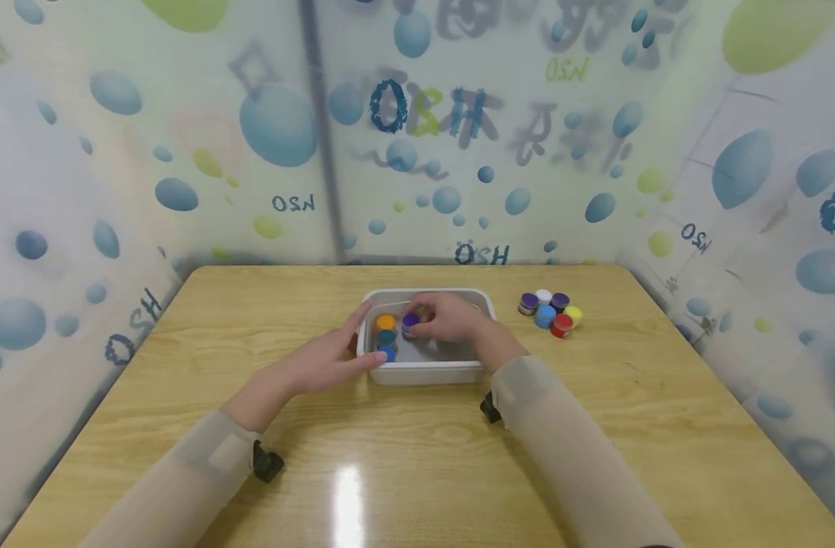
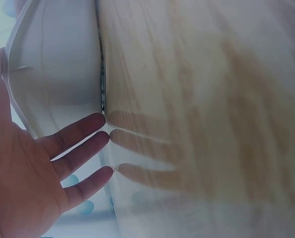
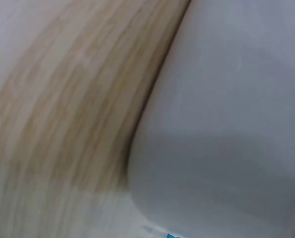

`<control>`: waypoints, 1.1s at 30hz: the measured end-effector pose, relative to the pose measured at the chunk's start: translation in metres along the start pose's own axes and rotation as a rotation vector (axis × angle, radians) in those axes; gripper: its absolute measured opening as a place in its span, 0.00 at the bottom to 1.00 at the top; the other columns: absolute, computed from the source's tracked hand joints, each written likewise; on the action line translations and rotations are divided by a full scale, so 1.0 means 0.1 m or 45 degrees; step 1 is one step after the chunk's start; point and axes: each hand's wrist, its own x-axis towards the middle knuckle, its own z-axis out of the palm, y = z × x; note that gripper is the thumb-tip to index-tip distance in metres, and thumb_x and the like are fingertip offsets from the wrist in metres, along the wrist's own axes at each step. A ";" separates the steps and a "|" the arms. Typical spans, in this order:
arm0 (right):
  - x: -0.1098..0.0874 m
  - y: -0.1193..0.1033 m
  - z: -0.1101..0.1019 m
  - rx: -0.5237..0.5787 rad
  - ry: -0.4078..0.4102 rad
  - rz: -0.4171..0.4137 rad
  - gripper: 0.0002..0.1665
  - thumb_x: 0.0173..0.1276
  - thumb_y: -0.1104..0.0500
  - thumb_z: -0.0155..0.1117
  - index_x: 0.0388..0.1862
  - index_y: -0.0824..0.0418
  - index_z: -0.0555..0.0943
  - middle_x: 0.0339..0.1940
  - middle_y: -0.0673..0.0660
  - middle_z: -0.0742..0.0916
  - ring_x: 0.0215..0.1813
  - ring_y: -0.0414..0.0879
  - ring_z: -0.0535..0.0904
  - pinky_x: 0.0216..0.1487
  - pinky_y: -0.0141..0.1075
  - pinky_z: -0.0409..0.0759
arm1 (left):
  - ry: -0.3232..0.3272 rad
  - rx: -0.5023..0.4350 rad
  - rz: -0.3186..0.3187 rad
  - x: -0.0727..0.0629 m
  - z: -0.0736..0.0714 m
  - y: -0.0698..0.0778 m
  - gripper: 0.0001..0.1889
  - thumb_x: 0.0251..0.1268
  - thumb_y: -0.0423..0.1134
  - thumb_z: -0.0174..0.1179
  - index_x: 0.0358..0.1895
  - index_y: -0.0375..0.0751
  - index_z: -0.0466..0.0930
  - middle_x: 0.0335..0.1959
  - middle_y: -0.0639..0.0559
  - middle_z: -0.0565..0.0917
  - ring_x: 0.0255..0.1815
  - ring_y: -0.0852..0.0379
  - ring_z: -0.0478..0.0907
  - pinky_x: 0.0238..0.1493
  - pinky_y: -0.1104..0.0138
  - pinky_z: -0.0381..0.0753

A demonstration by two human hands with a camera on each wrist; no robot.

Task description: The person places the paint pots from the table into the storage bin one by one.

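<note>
Inside the white, rectangular plastic tub, left of its centre, stood a small, round jar with a purple lid. The right hand pinched it between thumb and fingers; whether its base met the tub's floor could not be told. Along the tub's left end stood an orange-lidded round jar, a dark teal round jar and, in the near corner, a bright blue round jar.

A lopsided pinch could have tipped the purple-lidded jar, and too much leftward swing could have knocked it into that row. The left hand had its fingers straight and spread down the tub's outer left wall, its thumb at the near corner; a hard push there might have slid the tub across the smooth wooden table, while the thumb could have nudged the bright blue jar.
</note>
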 end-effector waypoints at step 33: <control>-0.01 -0.02 0.01 0.037 -0.093 0.009 0.24 0.82 0.52 0.69 0.74 0.39 0.83 0.50 0.50 0.91 0.32 0.47 0.82 0.37 0.36 0.81 | 0.000 -0.021 0.005 0.00 0.00 0.01 0.56 0.81 0.72 0.54 0.92 0.55 0.27 0.69 0.40 0.84 0.67 0.48 0.84 0.71 0.44 0.80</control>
